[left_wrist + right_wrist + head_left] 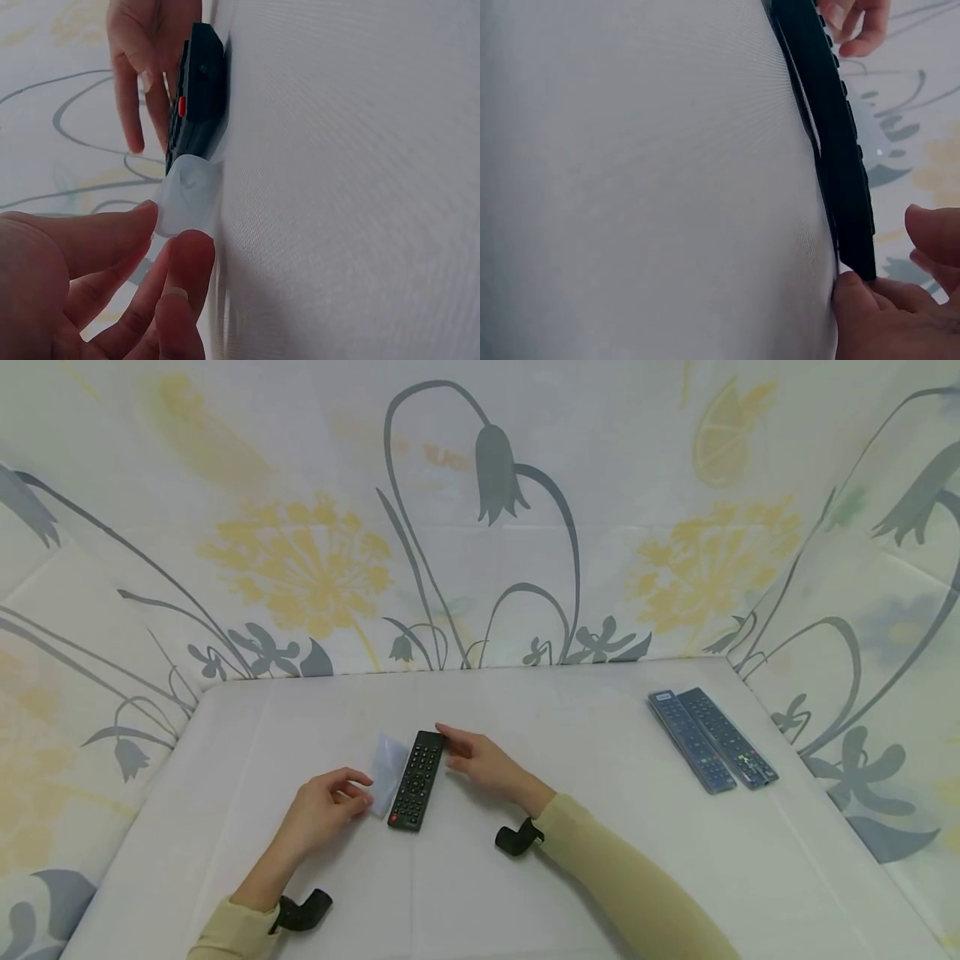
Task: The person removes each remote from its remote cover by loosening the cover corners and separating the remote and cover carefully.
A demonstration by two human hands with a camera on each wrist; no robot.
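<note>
A black remote control (416,781) with a red button lies aslant on the white table between the two hands. Along its left side is a translucent plastic sleeve (387,770), whose rounded near end (187,199) shows raised in the left wrist view. My left hand (324,806) has curled fingers and pinches that end between thumb and fingertips. At the remote's far end, my right hand (486,762) touches its edge with the fingertips (855,289), thumb held apart.
Two more remotes lie side by side at the right of the table: a bluish one (692,743) and a darker one (727,737) with some coloured buttons. Flower-patterned cloth (450,568) rises behind the table's far edge and at both sides.
</note>
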